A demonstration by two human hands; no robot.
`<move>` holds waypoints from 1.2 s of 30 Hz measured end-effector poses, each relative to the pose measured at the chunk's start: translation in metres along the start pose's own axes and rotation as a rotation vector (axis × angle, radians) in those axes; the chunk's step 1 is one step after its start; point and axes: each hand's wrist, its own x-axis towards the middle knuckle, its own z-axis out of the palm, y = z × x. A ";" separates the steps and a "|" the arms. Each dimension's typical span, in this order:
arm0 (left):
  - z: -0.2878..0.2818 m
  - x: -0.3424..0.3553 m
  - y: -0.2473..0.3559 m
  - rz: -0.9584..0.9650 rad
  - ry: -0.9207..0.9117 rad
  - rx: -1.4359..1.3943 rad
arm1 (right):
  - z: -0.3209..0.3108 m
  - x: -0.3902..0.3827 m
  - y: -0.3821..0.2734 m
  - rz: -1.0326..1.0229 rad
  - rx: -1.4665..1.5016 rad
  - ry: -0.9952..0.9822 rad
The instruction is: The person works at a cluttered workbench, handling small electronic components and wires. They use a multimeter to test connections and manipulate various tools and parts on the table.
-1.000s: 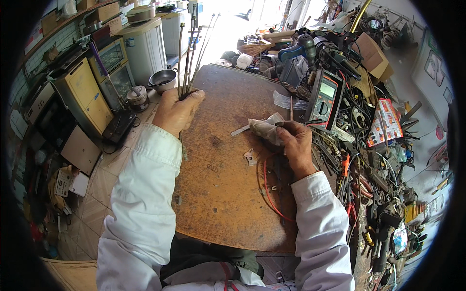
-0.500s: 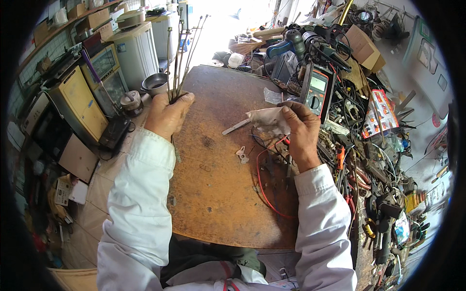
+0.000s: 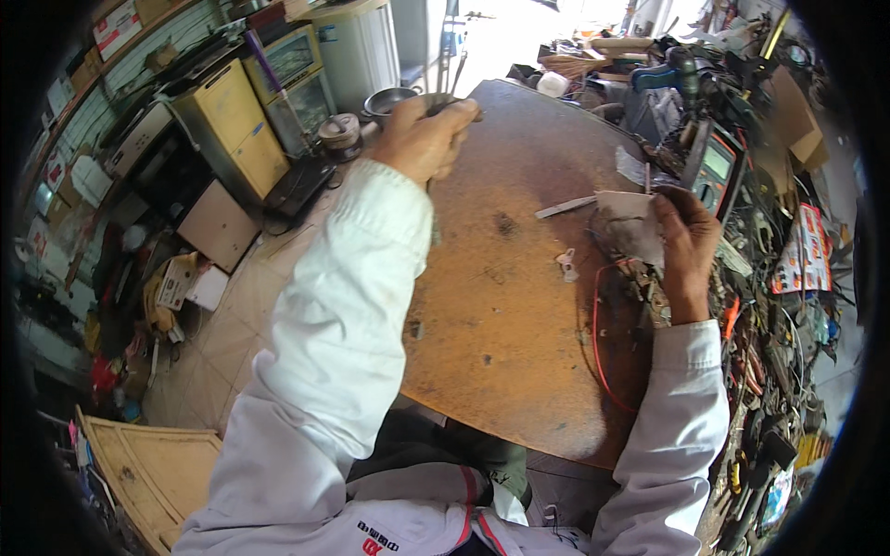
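Observation:
My left hand point(image 3: 425, 139) is closed around a bundle of thin metal rods point(image 3: 449, 65), raised beyond the table's far left edge. They stand upright and look blurred, their tops cut off by the view. Over the right part of the worn wooden table point(image 3: 501, 343), my right hand point(image 3: 688, 246) pinches a small pale plastic bag point(image 3: 629, 225) between thumb and fingers; its contents cannot be made out. Beside the bag lies a flat pale strip point(image 3: 566, 206). A small metal bracket point(image 3: 566, 265) rests nearer me, and a red wire point(image 3: 596, 343) curves along the right side.
A multimeter point(image 3: 716, 167) stands on the right, against a dense heap of tools and cables point(image 3: 756, 371). Left of the table are a dark pan point(image 3: 389, 99), a round pot point(image 3: 340, 135) and a yellow cabinet point(image 3: 236, 125). A wooden panel point(image 3: 153, 473) is at the lower left.
The view has swung left, so the table appears farther right. In the picture, my left hand with the rods is higher. Both hands keep their hold; the bag now hangs flatter.

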 end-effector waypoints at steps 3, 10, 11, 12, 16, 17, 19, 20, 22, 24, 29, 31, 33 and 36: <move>-0.001 0.002 0.001 -0.053 0.006 -0.020 | 0.002 0.000 -0.009 -0.010 -0.028 0.010; -0.007 0.008 -0.006 -0.137 0.014 0.007 | 0.007 -0.004 -0.005 0.018 -0.043 -0.114; -0.008 0.010 -0.005 -0.138 0.004 0.031 | 0.007 -0.004 -0.006 0.008 -0.048 -0.127; -0.009 0.011 -0.006 -0.139 -0.005 0.054 | 0.009 -0.005 -0.008 0.022 -0.041 -0.129; -0.013 0.017 -0.015 0.069 -0.018 0.592 | 0.010 -0.007 0.000 0.039 -0.075 -0.198; -0.011 0.019 -0.021 0.211 -0.006 0.712 | 0.007 -0.006 0.004 0.018 -0.114 -0.202; -0.012 0.022 -0.025 0.270 -0.029 0.873 | 0.010 -0.005 0.002 0.000 -0.134 -0.216; -0.006 0.022 -0.023 0.221 -0.055 0.947 | 0.011 -0.007 -0.001 0.019 -0.120 -0.216; 0.006 0.022 -0.020 0.121 -0.105 1.095 | 0.011 -0.005 -0.003 0.037 -0.109 -0.214; 0.027 0.017 -0.021 0.112 -0.108 1.248 | 0.009 -0.006 -0.002 0.058 -0.114 -0.206; 0.038 0.016 -0.048 0.094 -0.081 1.337 | 0.008 -0.004 -0.004 0.059 -0.082 -0.194; 0.040 0.018 -0.051 0.086 -0.099 1.307 | 0.005 -0.002 -0.001 0.055 -0.092 -0.188; 0.036 0.020 -0.058 0.150 -0.098 1.266 | 0.005 -0.002 -0.005 0.099 -0.055 -0.197; 0.039 0.019 -0.055 0.182 -0.133 1.265 | 0.001 0.000 -0.004 0.057 -0.082 -0.192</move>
